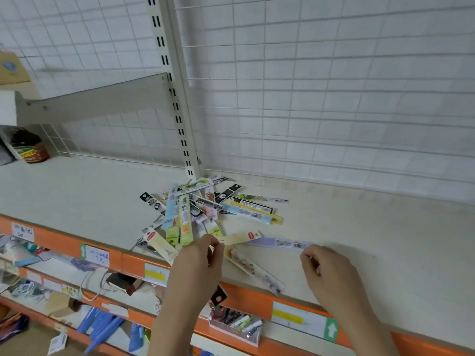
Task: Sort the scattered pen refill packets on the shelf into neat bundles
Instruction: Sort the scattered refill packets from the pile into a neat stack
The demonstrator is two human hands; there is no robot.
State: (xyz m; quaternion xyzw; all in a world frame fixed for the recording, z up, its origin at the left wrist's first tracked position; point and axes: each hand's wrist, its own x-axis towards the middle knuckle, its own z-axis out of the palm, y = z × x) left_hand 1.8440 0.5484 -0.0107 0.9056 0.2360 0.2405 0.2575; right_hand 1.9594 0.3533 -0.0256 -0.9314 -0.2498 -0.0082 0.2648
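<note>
A loose pile of pen refill packets lies on the cream shelf, below the slotted upright. My left hand pinches the near end of a cream packet with a red logo at the pile's front edge. A lilac packet with a barcode stretches rightward from it. My right hand has its fingers curled at that packet's right end; whether it grips the packet is unclear. A clear packet with small figures lies diagonally between my hands, near the shelf's front.
An orange price rail with labels runs along the shelf's front edge. Wire grid panels back the shelf. A dark jar stands at far left. Lower shelves hold blue pens and a clear box of small items.
</note>
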